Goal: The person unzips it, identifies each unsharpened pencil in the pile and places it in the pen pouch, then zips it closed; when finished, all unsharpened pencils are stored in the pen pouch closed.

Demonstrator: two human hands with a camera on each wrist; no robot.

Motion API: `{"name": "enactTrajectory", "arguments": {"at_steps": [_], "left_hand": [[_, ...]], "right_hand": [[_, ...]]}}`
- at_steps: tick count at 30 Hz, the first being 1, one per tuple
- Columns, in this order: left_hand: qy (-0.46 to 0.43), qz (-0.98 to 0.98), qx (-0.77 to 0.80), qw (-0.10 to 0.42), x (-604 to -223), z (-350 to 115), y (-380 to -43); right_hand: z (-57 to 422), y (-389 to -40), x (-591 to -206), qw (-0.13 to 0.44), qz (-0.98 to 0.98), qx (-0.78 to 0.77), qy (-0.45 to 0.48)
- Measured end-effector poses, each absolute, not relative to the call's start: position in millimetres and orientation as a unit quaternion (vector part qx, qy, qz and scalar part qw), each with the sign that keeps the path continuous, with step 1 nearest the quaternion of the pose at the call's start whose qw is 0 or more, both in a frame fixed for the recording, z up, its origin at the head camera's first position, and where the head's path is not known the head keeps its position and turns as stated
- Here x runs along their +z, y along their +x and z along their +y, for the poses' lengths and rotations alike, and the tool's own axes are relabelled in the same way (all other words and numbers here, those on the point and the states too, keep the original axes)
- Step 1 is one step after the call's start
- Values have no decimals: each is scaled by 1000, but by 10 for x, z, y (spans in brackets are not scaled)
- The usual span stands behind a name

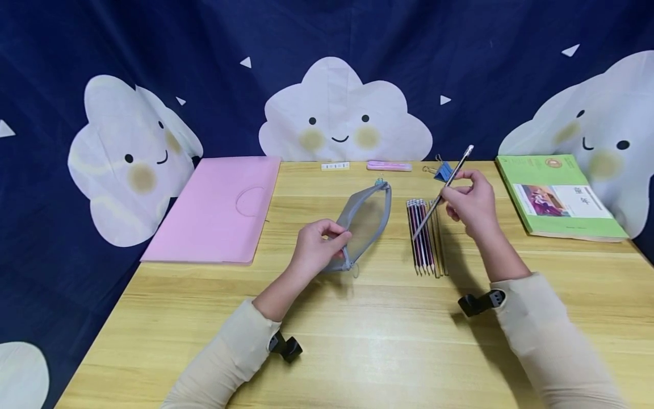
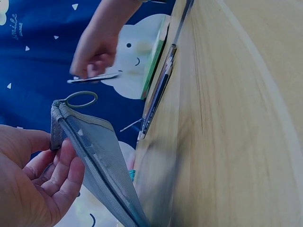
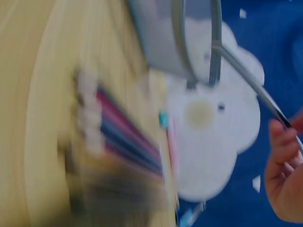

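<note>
My left hand (image 1: 318,247) pinches the near rim of a grey mesh zip pouch (image 1: 361,224), whose mouth gapes toward the right. A ring (image 2: 81,99) hangs at the pouch's near corner in the left wrist view. Higher up on the right, my right hand (image 1: 474,203) holds a dark, shiny pencil (image 1: 431,214) between thumb and fingers, slanting down to the left with its white end up. Below it a row of striped pencils (image 1: 422,250) lies on the table, points toward me, with gold-coloured pencils (image 1: 437,253) alongside. The right wrist view blurs this row.
A pink folder (image 1: 214,210) lies at the left, a green book (image 1: 557,196) at the right. Along the back edge are a small white strip (image 1: 335,166), a pink case (image 1: 389,166) and blue binder clips (image 1: 443,172). A dark cloud-patterned curtain (image 1: 219,34) hangs behind.
</note>
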State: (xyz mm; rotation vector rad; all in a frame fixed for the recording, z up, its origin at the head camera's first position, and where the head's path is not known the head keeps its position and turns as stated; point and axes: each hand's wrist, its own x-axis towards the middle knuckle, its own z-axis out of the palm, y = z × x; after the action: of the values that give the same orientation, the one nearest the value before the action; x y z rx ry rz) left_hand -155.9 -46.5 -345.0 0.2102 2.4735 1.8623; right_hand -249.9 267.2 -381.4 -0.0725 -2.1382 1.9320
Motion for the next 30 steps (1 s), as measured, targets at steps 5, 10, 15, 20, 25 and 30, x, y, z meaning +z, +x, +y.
{"name": "enactTrajectory", "arguments": {"at_steps": [5,10,15,20,25,30], "left_hand": [[65,794,604,24,-3457,-443,-1568],[65,792,607,23,-3460,-400,-1571],[69,790,609,18,-3469,-362,-1576],[80,792,605,10,-3480,-353,-1573],[87,789,608,22,-3493,-361,-1562],[86,783,616,24,-3491,-379,-1563]], "right_hand": [[2349,-2661,-4023,209,-626,751,-12],[1706,-2229,-3629,152,-645,745,-71],[1379,-1941,-3435,21,-711,695,-107],[1317,-1904,-3428,-105,-740,657,-96],[1328,-1888,-3437,-195,-728,655,-56],[1414,-1837,-3389,-179,-720,671,-8]]}}
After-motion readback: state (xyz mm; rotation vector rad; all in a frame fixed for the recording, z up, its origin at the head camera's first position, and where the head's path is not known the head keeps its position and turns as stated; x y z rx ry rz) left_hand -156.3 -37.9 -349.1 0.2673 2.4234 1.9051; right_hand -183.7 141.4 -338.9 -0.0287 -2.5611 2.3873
